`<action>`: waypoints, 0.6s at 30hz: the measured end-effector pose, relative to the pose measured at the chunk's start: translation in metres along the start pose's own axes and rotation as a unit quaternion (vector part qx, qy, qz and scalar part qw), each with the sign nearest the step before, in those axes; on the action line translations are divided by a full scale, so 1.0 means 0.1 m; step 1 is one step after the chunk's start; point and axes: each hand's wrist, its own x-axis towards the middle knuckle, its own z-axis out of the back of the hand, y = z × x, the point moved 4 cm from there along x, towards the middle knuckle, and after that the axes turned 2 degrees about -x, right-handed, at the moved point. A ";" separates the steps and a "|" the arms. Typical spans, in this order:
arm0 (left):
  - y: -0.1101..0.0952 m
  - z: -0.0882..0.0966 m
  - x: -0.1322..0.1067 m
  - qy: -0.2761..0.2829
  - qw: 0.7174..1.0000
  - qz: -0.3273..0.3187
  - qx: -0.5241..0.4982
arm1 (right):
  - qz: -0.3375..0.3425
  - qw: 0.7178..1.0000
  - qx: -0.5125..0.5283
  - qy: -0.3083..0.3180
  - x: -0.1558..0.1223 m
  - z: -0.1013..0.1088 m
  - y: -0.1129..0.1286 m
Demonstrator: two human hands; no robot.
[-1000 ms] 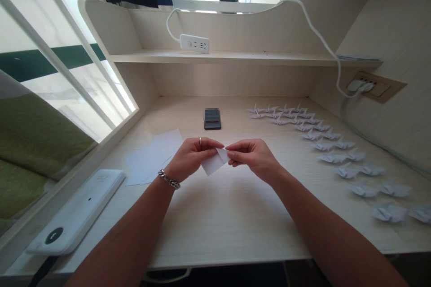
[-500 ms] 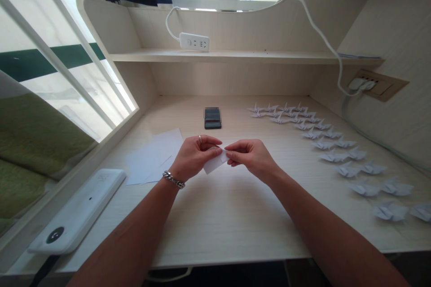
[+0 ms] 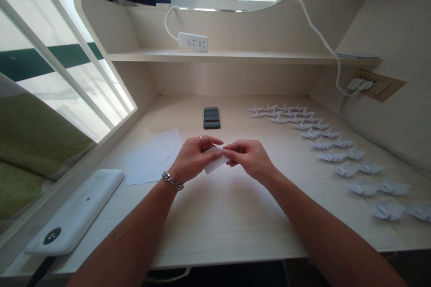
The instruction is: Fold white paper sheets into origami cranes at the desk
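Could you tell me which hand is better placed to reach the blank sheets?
Probably the left: the left hand is beside the blank sheets, the right hand farther off; both pinch the folded paper.

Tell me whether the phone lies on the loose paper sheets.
No, the phone lies on bare desk, apart from the sheets.

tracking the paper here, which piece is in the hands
The small folded piece, pinched between the left hand and right hand; the flat sheets and cranes lie on the desk.
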 end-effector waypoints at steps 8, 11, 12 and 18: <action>-0.01 0.10 0.01 -0.043 0.999 -0.015 0.015 | 0.039 0.998 0.012 -0.037 0.00 0.04 0.03; -0.01 0.09 0.01 -0.029 0.997 -0.013 0.065 | 0.045 0.999 -0.005 -0.030 -0.01 0.03 0.03; -0.01 0.08 0.01 -0.028 0.997 -0.013 0.078 | 0.046 0.999 -0.010 -0.027 -0.01 0.03 0.04; -0.04 0.07 0.01 -0.033 0.995 -0.020 0.096 | 0.031 0.999 0.004 -0.013 -0.02 0.02 0.04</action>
